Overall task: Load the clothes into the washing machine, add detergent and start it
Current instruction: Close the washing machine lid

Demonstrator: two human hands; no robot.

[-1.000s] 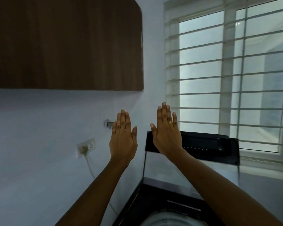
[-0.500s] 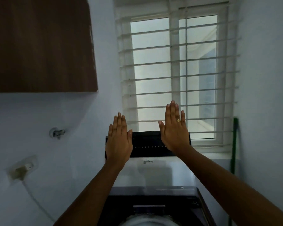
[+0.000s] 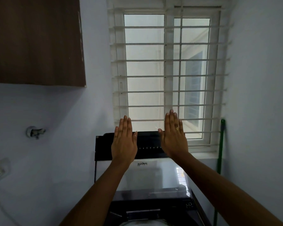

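The left hand (image 3: 124, 142) and right hand (image 3: 174, 137) hide parts of the raised lid (image 3: 147, 149)

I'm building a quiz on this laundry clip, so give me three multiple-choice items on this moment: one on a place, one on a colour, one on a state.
1. Where does the long-handled pole stand?
A. In the corner right of the window
B. Under the cabinet
C. Across the machine

2. What colour is that pole?
A. Red
B. Green
C. White

3. How is the washing machine's lid?
A. Shut flat
B. Taken off
C. Raised upright

Answers:
1 A: it leans by the window frame's right edge.
2 B: its shaft is plainly green.
3 C: the glass panel stands up behind the opening, and the left hand and right hand are raised flat and empty before it.
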